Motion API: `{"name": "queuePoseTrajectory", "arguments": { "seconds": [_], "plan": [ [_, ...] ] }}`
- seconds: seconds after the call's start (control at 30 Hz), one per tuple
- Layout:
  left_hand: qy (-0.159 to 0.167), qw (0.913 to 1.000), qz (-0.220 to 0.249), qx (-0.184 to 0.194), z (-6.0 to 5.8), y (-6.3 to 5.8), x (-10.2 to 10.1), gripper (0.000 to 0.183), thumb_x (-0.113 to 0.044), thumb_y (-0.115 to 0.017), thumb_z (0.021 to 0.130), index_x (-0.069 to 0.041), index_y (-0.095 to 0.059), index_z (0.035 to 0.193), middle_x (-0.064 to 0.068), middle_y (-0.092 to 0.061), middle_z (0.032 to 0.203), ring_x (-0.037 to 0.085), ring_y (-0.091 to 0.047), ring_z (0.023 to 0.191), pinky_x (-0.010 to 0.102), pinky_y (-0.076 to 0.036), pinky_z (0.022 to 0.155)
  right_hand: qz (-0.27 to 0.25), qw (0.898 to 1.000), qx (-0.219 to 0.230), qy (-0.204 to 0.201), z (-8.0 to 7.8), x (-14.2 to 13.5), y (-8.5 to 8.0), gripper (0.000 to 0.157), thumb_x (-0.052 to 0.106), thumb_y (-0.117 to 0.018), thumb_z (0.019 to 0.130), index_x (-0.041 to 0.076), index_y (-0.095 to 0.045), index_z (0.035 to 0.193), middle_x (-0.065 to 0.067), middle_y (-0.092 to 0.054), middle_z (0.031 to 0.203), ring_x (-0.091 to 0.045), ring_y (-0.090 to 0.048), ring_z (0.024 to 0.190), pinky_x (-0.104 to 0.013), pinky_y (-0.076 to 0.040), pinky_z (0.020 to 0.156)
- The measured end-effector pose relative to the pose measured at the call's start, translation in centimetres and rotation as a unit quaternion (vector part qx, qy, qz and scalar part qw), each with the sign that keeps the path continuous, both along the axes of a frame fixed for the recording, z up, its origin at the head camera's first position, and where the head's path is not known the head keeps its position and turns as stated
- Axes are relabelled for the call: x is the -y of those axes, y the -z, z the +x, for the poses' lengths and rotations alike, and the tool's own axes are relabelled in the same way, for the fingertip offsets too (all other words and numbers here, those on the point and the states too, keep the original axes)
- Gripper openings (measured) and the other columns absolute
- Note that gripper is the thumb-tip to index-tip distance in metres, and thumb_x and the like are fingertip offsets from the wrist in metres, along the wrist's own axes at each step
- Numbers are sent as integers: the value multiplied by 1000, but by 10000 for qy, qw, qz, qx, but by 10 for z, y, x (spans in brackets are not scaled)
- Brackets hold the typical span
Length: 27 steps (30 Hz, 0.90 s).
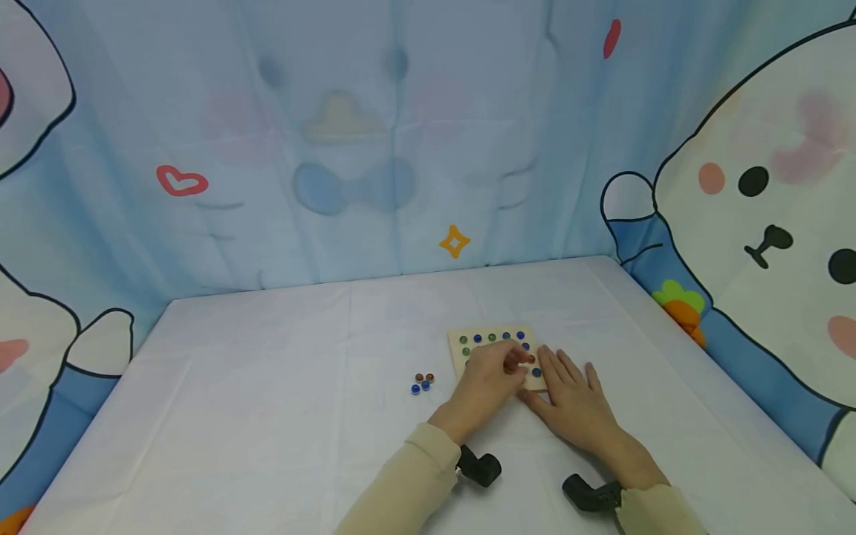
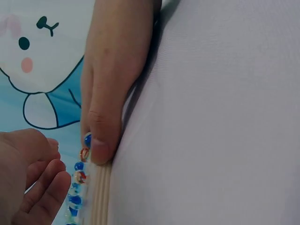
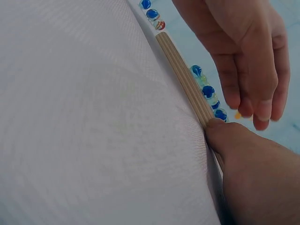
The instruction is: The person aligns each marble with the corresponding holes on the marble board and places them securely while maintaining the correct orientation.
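Note:
In the head view a pale wooden board (image 1: pixel 456 343) lies on the table with green, blue and red-brown marbles (image 1: pixel 506 336) set in rows on it. My left hand (image 1: pixel 487 383) hovers over the board, fingers loosely bent and nothing visible between them. A red-brown marble (image 1: pixel 531 359) sits just beyond its fingertips. Flat beside the board's right side, my right hand (image 1: pixel 576 405) has its fingers straight. Its thumb (image 2: pixel 101 152) presses the board's edge in the left wrist view. Part of the board is hidden under the left hand.
Several loose marbles (image 1: pixel 425 386), blue and red-brown, lie left of the board. The table (image 1: pixel 267 416) has a white cloth, with a patterned blue curtain (image 1: pixel 334 245) behind it. Black camera mounts (image 1: pixel 480 468) stick out at both wrists.

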<state>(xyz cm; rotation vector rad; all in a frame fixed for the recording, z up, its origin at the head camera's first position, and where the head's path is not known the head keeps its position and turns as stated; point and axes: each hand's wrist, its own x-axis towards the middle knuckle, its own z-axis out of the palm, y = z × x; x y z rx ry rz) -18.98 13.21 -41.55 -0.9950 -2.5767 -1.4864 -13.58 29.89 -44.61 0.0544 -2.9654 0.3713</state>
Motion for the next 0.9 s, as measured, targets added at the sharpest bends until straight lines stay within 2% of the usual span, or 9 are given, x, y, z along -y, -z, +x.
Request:
{"name": "queuePoseTrajectory", "arguments": {
  "seconds": [0.4, 0.9],
  "plan": [
    [-9, 9992, 396, -67, -4, -3, 21, 12, -12, -66, 94, -9, -69, 105, -3, -70, 95, -2, -61, 82, 11, -51, 74, -45, 10000, 46, -2, -1, -1, 2, 93, 63, -48, 96, -4, -22, 154, -26, -26, 159, -47, -21, 147, -72, -5, 115],
    [-455, 9978, 465, -120, -5, -2, 51, 13, -11, -70, 90, -8, -70, 103, -1, -72, 95, 2, -63, 83, 13, -53, 75, -43, 9999, 105, 58, -1, 1, 2, 94, 64, -47, 96, -4, -21, 154, -27, -24, 159, -47, -19, 148, -71, -3, 116]
  ]
}}
